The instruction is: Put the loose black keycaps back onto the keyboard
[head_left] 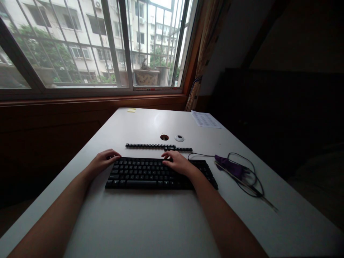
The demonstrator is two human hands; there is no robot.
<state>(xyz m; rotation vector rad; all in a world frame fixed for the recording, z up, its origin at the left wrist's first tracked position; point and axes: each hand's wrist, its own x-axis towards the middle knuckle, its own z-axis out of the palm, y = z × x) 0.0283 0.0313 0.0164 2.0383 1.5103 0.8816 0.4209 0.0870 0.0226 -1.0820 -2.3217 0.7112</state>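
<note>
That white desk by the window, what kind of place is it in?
Probably a room in a home, or maybe a small office: there's a desk with a keyboard, a patterned curtain, and a barred window facing other buildings.

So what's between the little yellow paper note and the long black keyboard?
In the head view, a row of small black keycaps lies there, nearer the keyboard than the note; otherwise it's bare white tabletop.

The rectangular keyboard [150,173] is black, pale-lettered; the smooth tabletop [134,225] white; the crumpled cloth [231,167] at right purple; the far-left paper slip [131,110] yellow.
</note>
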